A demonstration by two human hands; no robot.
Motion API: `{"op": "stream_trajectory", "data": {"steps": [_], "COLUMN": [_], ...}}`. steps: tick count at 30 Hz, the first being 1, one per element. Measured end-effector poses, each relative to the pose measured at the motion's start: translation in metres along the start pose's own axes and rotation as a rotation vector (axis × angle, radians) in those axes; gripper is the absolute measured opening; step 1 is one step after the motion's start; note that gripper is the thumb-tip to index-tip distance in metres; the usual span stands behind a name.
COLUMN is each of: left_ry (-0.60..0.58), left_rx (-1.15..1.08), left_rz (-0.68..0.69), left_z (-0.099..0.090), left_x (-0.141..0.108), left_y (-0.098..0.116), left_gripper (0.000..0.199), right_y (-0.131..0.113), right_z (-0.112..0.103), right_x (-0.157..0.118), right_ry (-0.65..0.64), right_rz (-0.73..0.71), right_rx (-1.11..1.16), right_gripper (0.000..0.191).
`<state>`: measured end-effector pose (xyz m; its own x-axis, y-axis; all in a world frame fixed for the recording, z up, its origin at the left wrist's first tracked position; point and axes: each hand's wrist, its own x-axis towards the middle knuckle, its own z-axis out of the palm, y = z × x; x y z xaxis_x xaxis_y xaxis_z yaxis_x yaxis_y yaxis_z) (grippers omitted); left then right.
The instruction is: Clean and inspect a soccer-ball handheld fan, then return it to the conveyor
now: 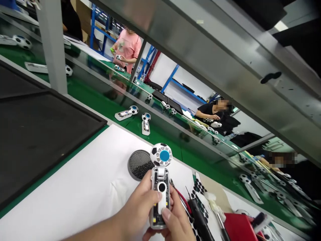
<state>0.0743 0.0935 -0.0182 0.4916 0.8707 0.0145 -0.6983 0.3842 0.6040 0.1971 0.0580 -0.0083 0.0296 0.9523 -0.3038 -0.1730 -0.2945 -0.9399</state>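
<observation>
**A football-patterned gadget [160, 187] was gripped above the table [136, 129]**

Both hands were closed on the gadget. The left hand [140, 209] wrapped around one long side with its thumb [154, 197] pressed on the clear case, while the right hand [177, 222] held the lower end with its thumb [165, 214] on the front. The gadget stood tilted up in front of the person, over a white sheet [82, 174]. Its round head [162, 154], patterned like a football with a blue centre, pointed away from the person. A circuit board [156, 214] showed through the clear case.

Just beyond the hands lay a round dark mesh disc [140, 164] holding black granules. To the right were a tool with red handles [183, 201], a black-handled tool [198, 216] and a red box [237, 227]. A dark tray [42, 134] sat on the left. Two similar gadgets [134, 118] lay on the green table top, and more lay farther along. Beyond the glass panel [190, 134], a co-worker in a pink shirt [127, 47] held a gadget, and another in black [210, 112] reached toward one.
</observation>
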Motion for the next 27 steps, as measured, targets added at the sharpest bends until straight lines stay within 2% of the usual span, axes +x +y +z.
{"op": "stream_trajectory", "data": {"steps": [4,10,18,23,27], "left_ry": [-0.097,-0.11,-0.135,-0.144,-0.115], "left_rx": [0.043,0.24,0.268,0.282,0.288], "left_rz": [0.006,-0.051,-0.097,-0.1,-0.122], "left_z": [-0.006,-0.006,-0.014,-0.012,-0.013], "left_x": [0.002,0.0,0.001,0.003,0.002], "left_y": [0.001,0.001,-0.008,-0.007,-0.008], "left_gripper": [0.036,0.035,0.048,0.041,0.046], "right_y": [-0.004,0.014,0.012,0.012,0.013], "right_z": [0.007,-0.011,-0.003,-0.004,-0.01], "right_x": [0.006,0.016,0.01,0.01,0.012], "right_ry": [-0.008,-0.145,0.006,-0.002,0.004], "right_rz": [-0.017,-0.097,-0.055,-0.045,-0.068], "right_rx": [-0.028,-0.027,0.072,0.052,-0.001], "right_gripper": [0.068,0.056,0.052,0.053,0.049]}}
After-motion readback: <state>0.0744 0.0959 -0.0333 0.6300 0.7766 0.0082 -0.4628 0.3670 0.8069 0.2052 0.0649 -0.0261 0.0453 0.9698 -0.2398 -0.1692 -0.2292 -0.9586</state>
